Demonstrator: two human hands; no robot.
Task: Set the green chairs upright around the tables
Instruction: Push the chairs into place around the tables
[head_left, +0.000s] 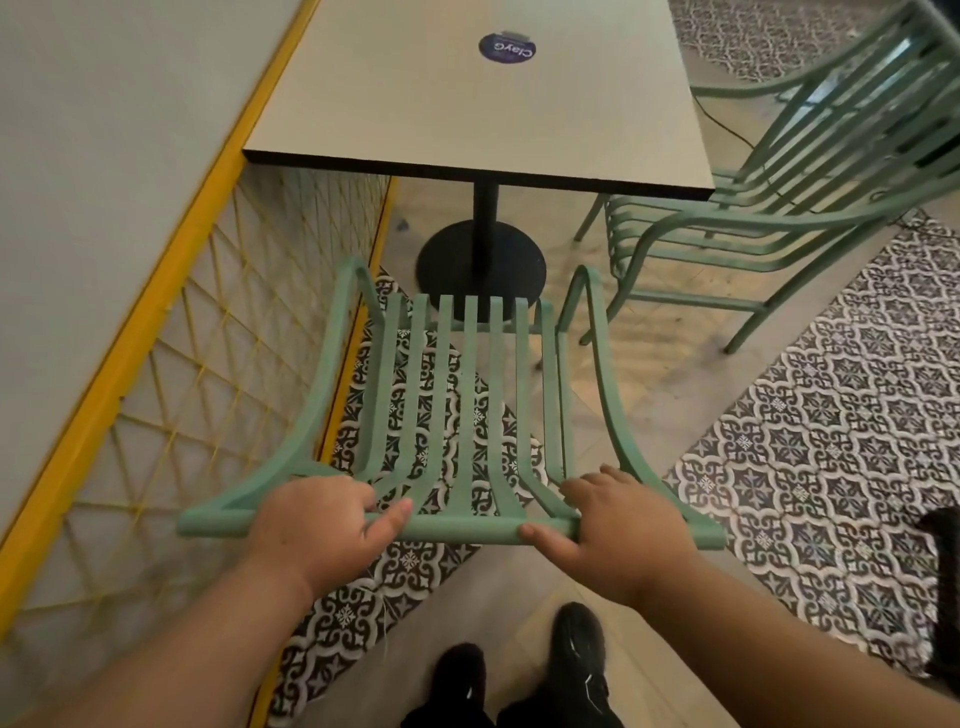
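Note:
A green slatted metal chair (467, 395) stands upright in front of me, its seat facing the table (467, 104). My left hand (322, 525) grips the top rail of its backrest on the left. My right hand (618, 525) grips the same rail on the right. A second green chair (779, 197) stands upright at the table's right side, with its seat partly under the tabletop.
The table has a black post and round base (480, 260) and a dark round sticker (506, 48) on top. A wall with a yellow strip and yellow wire grid (182, 364) runs along the left. My black shoes (576, 654) stand behind the chair.

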